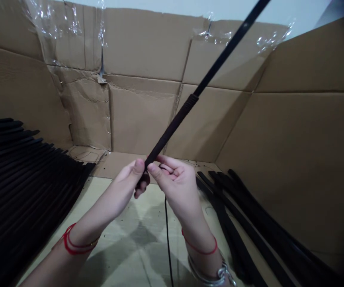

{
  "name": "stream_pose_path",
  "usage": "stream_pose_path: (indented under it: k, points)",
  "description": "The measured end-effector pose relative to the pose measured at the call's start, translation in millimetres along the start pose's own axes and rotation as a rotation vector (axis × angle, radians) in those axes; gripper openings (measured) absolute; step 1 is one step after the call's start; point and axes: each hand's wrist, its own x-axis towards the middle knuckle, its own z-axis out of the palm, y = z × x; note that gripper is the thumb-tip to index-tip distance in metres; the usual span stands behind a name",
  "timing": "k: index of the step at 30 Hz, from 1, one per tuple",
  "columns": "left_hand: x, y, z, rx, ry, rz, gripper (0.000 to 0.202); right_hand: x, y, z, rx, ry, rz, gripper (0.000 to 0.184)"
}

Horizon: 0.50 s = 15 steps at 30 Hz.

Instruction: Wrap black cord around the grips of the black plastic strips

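Two hands at a black rod with a ribbed grip section point(172, 131), held slanting up and away above a pale work surface. The left hand point(124, 184) is clamped on the rod's lower end between thumb and curled fingers; the right hand point(174, 187) pinches beside it, thumb and forefinger closed. A thin black cord point(167, 239) hangs below them, its attachment hidden. The step in hand appears to be work at this lower end; the next move calls for a steady pinch there. Stacked black strips point(19, 179) lie left, loose black rods point(249, 223) right.
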Motion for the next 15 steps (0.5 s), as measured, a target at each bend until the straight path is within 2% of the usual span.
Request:
stream_pose_path:
  k: [1, 3, 8, 11, 15]
  points:
    - [-0.8, 1.2, 1.0, -0.046, 0.012, -0.022, 0.065, -0.5, 0.7, 3.1, -0.010, 0.019, -0.008, 0.028]
    - [-2.6, 2.3, 1.6, -0.192, -0.039, -0.102, 0.063, -2.0, 1.2, 6.5, 0.003, 0.015, 0.001, 0.025]
    - [-4.9, 2.4, -2.8, -0.538, -0.297, -0.255, 0.055, -5.1, -2.9, 2.6, 0.114, -0.045, 0.077, 0.021]
    - [-4.6, 2.3, -5.8, -0.607, -0.378, -0.284, 0.052, -5.8, -4.9, 1.5, 0.053, -0.027, 0.051, 0.019]
    - [-2.2, -0.4, -9.2, -0.653, -0.435, -0.309, 0.052, -5.8, -1.6, 4.6, -0.057, 0.013, -0.064, 0.014]
